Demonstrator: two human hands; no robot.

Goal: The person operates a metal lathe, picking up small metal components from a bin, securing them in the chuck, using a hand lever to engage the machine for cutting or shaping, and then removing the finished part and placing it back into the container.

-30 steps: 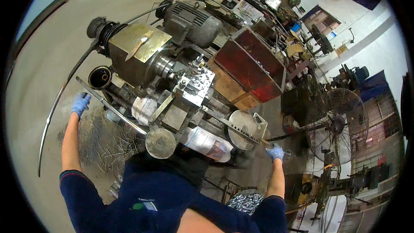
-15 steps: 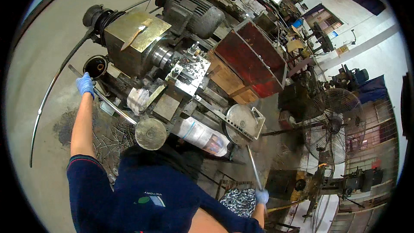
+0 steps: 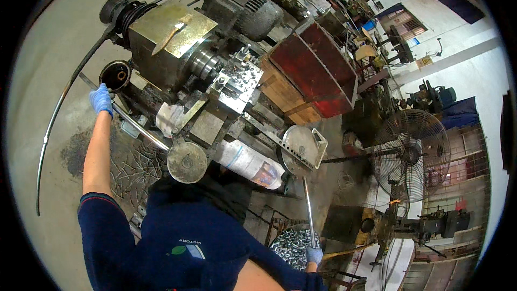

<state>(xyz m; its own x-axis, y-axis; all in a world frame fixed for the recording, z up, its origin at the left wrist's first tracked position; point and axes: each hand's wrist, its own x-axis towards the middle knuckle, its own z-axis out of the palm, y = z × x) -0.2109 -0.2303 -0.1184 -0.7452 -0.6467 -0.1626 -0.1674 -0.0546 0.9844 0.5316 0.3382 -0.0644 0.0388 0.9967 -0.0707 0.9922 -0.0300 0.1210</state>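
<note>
My left hand (image 3: 100, 99), in a blue glove, is closed round the upper part of a long metal lever (image 3: 141, 128). This lever slopes down to a round metal hub (image 3: 187, 162) at the machine's near side. At the lower right, my right hand (image 3: 314, 256), also gloved in blue, is wrapped round the lower end of a second metal lever (image 3: 308, 205). Its upper end meets a round plate (image 3: 300, 148). Between the hands stands a greasy metalworking machine with a shiny spindle (image 3: 204, 63) and a chip-strewn clamping block (image 3: 238, 83).
A bucket of small metal parts (image 3: 291, 245) stands beside my right hand. A red box (image 3: 315, 70) on wood lies behind the machine, near a motor (image 3: 242, 11). Rods (image 3: 137, 175) litter the floor at left. A large fan (image 3: 412, 156) is at right.
The right lever has swung slightly left and down, with my right hand on it. My left hand keeps its grip on the other lever. The whole view has shifted a little.
</note>
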